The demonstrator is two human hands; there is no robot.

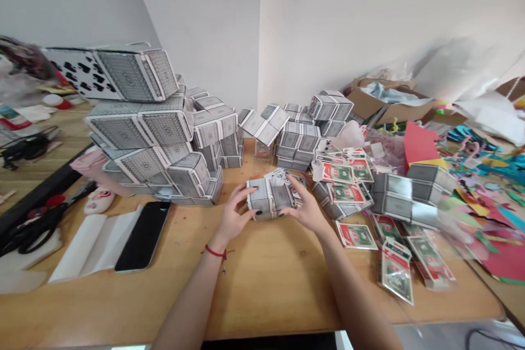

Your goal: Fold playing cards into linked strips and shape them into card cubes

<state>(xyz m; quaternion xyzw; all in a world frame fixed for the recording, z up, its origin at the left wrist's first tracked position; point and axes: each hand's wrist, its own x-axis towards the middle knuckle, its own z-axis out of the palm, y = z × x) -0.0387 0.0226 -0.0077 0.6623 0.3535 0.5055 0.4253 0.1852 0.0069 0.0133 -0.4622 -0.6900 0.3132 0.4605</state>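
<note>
Between my two hands, low over the wooden table point(262, 284), is a block folded from playing cards point(266, 198) with grey patterned backs outward. My left hand point(235, 210) grips its left end, thumb at the lower front edge and fingers at the top. My right hand point(305, 205) holds its right end, thumb at the lower right corner and index finger raised over the top. Loose playing cards point(279, 176) lie right behind the block, partly hidden by it and by my right hand.
Stacked card blocks point(166, 126) rise at the left, and smaller stacks point(299, 142) stand behind my hands. Red and green card boxes point(356, 236) lie at the right. A black phone point(143, 235) and black scissors point(41, 224) lie at the left. Coloured paper scraps point(496, 208) cover the far right.
</note>
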